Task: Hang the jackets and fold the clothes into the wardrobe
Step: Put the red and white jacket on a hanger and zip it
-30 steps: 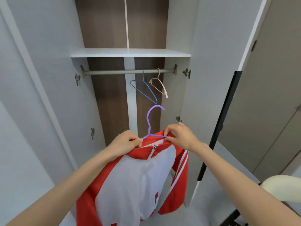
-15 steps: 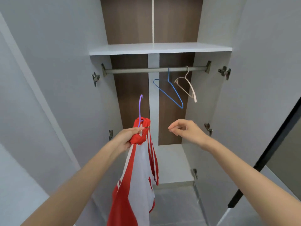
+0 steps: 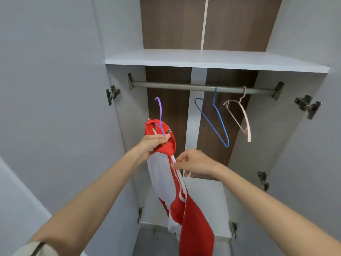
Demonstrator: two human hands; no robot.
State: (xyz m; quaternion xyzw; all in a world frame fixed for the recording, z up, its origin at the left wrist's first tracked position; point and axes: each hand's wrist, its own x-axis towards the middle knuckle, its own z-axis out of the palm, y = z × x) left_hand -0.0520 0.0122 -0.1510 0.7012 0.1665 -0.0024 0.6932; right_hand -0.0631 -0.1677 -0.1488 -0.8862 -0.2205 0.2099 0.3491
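Wardrobe (image 3: 203,60): doors are opened wide.
Rail (image 3: 175,86): left half is left free; blue hanger (image 3: 219,119) and pink hanger (image 3: 245,117) are hooked rightward.
Jacket (image 3: 162,174): held below the rail on purple hanger (image 3: 160,115).
Left hand (image 3: 153,145): clenched around collar and hanger.
Right hand (image 3: 193,162): fingertips laid on jacket's striped edge; grip cannot be told.

Open wardrobe (image 3: 120,130), pale grey doors (image 3: 55,89) swung out left and right, metal hinges (image 3: 113,93) on the side panels. Inside: 1 white shelf (image 3: 212,59) above 1 metal rail (image 3: 175,87), dark wood-grain back panel (image 3: 169,24) split by 1 white vertical strip (image 3: 204,21), white base board (image 3: 208,189). Grey floor (image 3: 155,242) shows at the bottom; light is soft and even.
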